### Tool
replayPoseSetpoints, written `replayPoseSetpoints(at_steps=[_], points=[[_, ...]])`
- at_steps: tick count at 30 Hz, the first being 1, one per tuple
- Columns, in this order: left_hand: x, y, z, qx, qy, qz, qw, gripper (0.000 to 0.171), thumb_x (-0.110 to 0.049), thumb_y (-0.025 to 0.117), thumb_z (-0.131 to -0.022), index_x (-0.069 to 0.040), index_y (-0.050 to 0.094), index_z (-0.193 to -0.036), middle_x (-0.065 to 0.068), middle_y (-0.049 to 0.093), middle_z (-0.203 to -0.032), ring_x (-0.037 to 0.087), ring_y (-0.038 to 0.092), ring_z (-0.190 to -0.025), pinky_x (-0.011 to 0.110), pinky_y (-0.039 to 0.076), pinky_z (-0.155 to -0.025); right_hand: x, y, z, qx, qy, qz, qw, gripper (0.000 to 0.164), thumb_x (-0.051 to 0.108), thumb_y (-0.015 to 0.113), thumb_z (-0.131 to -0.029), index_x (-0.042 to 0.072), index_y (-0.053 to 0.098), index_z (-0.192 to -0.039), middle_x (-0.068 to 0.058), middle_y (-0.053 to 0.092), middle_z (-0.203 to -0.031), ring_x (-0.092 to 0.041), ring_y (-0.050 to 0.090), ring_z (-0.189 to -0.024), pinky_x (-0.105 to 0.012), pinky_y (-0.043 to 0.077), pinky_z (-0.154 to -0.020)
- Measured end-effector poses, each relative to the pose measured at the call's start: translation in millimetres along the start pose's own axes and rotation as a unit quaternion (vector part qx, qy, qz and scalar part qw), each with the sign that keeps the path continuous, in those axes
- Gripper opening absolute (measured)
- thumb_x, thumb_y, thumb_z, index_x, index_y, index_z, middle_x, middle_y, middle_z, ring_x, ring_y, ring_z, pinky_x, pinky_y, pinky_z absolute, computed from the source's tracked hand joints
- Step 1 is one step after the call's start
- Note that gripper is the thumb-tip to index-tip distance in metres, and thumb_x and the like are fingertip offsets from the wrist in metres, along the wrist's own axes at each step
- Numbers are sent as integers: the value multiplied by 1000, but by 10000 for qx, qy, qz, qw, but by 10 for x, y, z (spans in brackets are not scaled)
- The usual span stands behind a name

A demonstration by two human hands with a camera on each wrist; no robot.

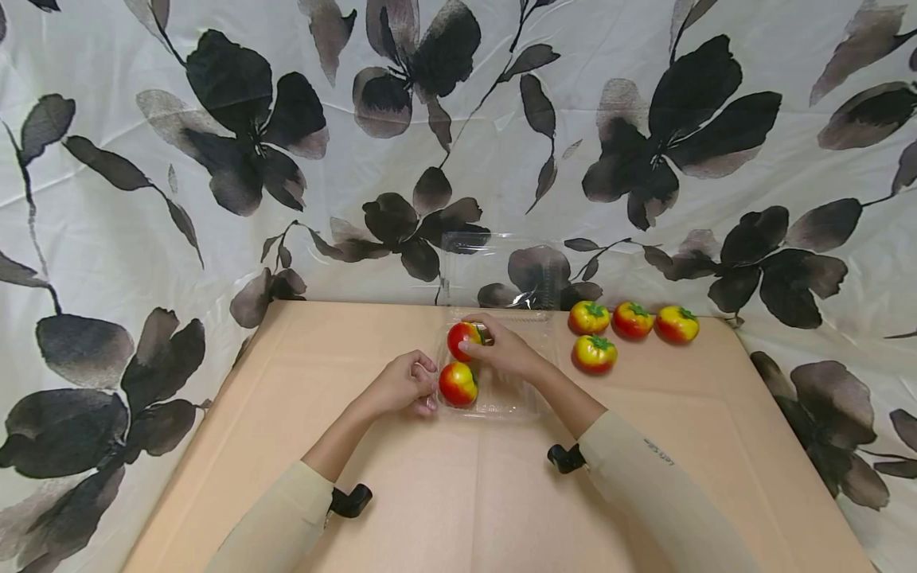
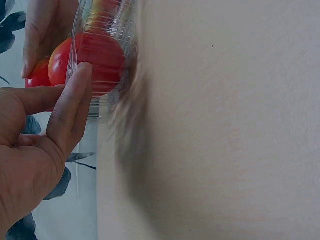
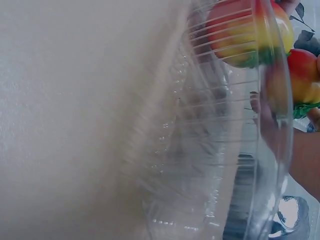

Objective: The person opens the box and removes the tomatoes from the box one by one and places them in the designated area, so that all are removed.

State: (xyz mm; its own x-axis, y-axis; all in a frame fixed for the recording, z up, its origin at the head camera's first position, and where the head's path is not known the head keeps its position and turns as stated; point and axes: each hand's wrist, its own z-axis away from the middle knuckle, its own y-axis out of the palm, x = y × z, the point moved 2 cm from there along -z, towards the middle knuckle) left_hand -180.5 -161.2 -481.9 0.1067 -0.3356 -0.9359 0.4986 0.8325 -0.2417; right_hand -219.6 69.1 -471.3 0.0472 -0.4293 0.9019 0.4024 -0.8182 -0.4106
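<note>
A clear plastic clamshell container (image 1: 510,398) sits on the table with its lid (image 1: 501,270) raised at the back. In its left side lies a red-and-yellow fruit (image 1: 458,384) with a green leafy top, like a persimmon. My right hand (image 1: 507,350) reaches into the container and grips a second such fruit (image 1: 464,341) just behind the first. At the container's left wall is my left hand (image 1: 404,383); its thumb and fingers pinch the rim in the left wrist view, where the fingers (image 2: 75,100) overlap the ribbed plastic.
Several more of these fruits (image 1: 595,354) stand in a group at the back right of the tan table (image 1: 430,509). A white cloth (image 1: 516,151) with dark flowers hangs behind the table. Black wrist cameras (image 1: 351,501) are strapped at both sleeves.
</note>
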Motion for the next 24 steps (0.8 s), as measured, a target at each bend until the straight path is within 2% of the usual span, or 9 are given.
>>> replayPoseSetpoints(at_steps=[9, 18, 24], points=[[-15, 6, 18, -19, -45, 59, 10000, 27, 5, 63, -95, 7, 50, -118, 16, 68, -78, 22, 73, -61, 41, 66, -61, 81, -64, 57, 95, 29, -51, 9999, 61, 43, 67, -99, 25, 42, -151, -12, 54, -149, -43, 43, -146, -60, 45, -115], [-1, 8, 14, 18, -1, 93, 10000, 27, 5, 63, -95, 8, 49, -118, 17, 68, -78, 22, 73, -61, 42, 66, -61, 78, -148, 66, 37, 66, 90, 9999, 61, 50, 67, -97, 32, 42, -150, -8, 48, -155, -43, 39, -148, -61, 46, -115], [-6, 3, 16, -21, -61, 15, 10000, 26, 5, 63, -95, 7, 50, -118, 18, 68, -80, 21, 72, -61, 44, 66, -62, 74, -185, 93, 57, 66, 49, 9999, 60, 48, 66, -98, 30, 42, -150, -10, 48, -154, -42, 40, -148, -60, 45, -116]])
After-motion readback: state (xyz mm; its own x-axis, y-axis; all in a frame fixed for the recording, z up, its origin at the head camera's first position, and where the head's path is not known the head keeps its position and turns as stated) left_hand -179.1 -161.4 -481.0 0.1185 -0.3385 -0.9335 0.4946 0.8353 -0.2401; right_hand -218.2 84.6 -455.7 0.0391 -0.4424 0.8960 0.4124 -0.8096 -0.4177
